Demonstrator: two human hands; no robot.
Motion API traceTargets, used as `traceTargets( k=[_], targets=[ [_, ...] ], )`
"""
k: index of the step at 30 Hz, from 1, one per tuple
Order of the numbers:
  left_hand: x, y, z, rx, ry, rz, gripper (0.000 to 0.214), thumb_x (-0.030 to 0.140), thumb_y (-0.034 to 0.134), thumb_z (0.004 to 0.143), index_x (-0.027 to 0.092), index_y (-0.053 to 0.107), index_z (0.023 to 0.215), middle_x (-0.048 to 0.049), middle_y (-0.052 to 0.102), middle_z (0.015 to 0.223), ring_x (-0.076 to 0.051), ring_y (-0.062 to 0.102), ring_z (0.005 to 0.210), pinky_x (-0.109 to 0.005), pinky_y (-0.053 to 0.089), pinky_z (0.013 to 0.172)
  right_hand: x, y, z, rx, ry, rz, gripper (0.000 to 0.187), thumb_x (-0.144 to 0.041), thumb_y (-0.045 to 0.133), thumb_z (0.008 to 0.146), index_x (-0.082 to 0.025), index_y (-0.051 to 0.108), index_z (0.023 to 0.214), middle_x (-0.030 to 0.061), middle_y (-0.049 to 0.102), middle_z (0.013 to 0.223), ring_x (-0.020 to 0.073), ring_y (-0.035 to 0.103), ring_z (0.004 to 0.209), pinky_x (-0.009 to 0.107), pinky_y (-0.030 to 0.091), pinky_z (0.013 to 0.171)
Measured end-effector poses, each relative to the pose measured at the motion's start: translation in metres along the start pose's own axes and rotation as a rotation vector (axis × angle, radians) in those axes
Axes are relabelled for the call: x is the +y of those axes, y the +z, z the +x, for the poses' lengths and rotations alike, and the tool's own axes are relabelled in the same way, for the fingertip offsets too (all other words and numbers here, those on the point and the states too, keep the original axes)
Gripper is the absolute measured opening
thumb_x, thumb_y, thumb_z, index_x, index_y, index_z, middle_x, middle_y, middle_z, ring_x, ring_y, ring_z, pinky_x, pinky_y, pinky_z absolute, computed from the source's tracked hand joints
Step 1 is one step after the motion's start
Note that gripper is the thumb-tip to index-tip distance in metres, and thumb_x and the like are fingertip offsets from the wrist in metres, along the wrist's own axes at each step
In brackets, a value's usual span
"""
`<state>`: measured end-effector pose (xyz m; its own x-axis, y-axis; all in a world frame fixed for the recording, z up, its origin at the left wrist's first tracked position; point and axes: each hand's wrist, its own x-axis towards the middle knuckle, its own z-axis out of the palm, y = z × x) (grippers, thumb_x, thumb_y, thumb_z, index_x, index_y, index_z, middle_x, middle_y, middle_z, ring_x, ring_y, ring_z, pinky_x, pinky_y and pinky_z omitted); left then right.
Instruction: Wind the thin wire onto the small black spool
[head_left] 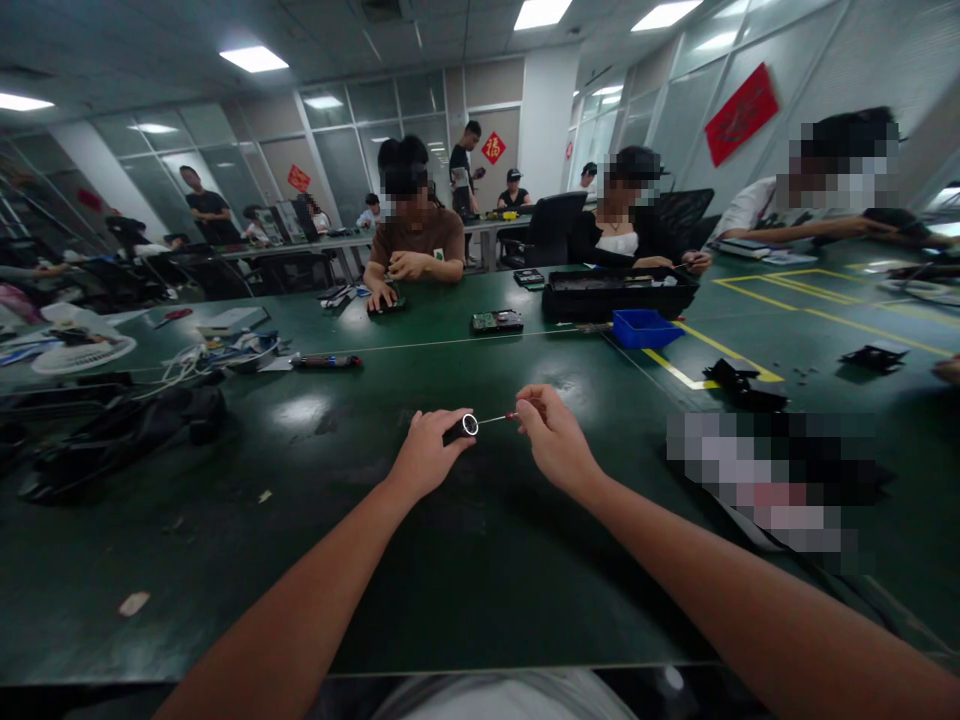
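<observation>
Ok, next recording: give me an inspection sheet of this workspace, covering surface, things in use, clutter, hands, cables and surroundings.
Surface: dark green table, yellow lines on its right part.
Things in use: black cylindrical piece with a white ring at its end; thin-shafted tool pointing at that end, contact too small to tell.
Clutter: blue tray, circuit-board unit, black parts, small pale scrap.
Hands: left hand grips the piece; right hand holds the tool.
Cables: white cables bunched at the left.
Surroundings: co-workers across the table and beyond; red wall decorations.
</observation>
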<state>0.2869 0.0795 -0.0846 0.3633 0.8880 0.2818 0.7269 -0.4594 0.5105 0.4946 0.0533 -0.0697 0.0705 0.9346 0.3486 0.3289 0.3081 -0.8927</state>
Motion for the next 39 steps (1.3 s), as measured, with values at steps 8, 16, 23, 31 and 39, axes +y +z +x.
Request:
traceTargets(
  k=[8, 16, 23, 31, 39],
  targets=[
    [0.005, -0.003, 0.002, 0.071, 0.053, 0.007, 0.039, 0.026, 0.062, 0.092, 0.028, 0.058, 0.130, -0.0040, 0.063, 0.129, -0.023, 0.054, 0.122, -0.056, 0.023, 0.117, 0.015, 0.002, 0.014, 0.066, 0.280, 0.557, 0.026, -0.046, 0.062, 0.085, -0.020, 0.062, 0.086, 0.0030, 0.064, 0.075, 0.0174, 0.061, 0.068, 0.036, 0.054, 0.074],
    [0.004, -0.003, 0.004, -0.007, 0.014, 0.053, 0.037, 0.022, 0.062, 0.091, 0.030, 0.060, 0.128, -0.0046, 0.064, 0.127, -0.025, 0.054, 0.122, -0.063, 0.019, 0.116, 0.032, -0.001, 0.023, 0.101, 0.333, 0.596, 0.023, -0.043, 0.069, 0.081, -0.021, 0.062, 0.079, 0.0004, 0.061, 0.071, 0.0150, 0.058, 0.065, 0.032, 0.054, 0.068],
    [0.007, -0.002, 0.002, 0.004, 0.009, 0.024, 0.038, 0.026, 0.064, 0.091, 0.030, 0.059, 0.129, -0.0032, 0.065, 0.126, -0.024, 0.055, 0.120, -0.061, 0.020, 0.117, 0.025, 0.003, 0.015, 0.061, 0.180, 0.397, 0.030, -0.050, 0.061, 0.086, -0.020, 0.061, 0.088, 0.0010, 0.064, 0.075, 0.0155, 0.060, 0.066, 0.033, 0.049, 0.066],
    [0.008, -0.002, 0.000, -0.004, -0.004, 0.007, 0.038, 0.028, 0.064, 0.091, 0.028, 0.060, 0.128, -0.0040, 0.066, 0.124, -0.024, 0.056, 0.118, -0.060, 0.020, 0.117, 0.022, 0.001, 0.013, 0.031, 0.126, 0.361, 0.028, -0.047, 0.057, 0.090, -0.019, 0.060, 0.093, 0.0028, 0.065, 0.081, 0.0167, 0.062, 0.072, 0.034, 0.051, 0.071],
    [0.005, -0.001, 0.000, 0.004, 0.006, 0.004, 0.039, 0.029, 0.065, 0.090, 0.029, 0.060, 0.129, -0.0041, 0.065, 0.125, -0.024, 0.056, 0.118, -0.059, 0.019, 0.118, 0.012, -0.002, 0.011, 0.027, 0.100, 0.204, 0.029, -0.046, 0.053, 0.091, -0.019, 0.061, 0.091, 0.0034, 0.066, 0.078, 0.0170, 0.062, 0.069, 0.033, 0.050, 0.069]
  ],
)
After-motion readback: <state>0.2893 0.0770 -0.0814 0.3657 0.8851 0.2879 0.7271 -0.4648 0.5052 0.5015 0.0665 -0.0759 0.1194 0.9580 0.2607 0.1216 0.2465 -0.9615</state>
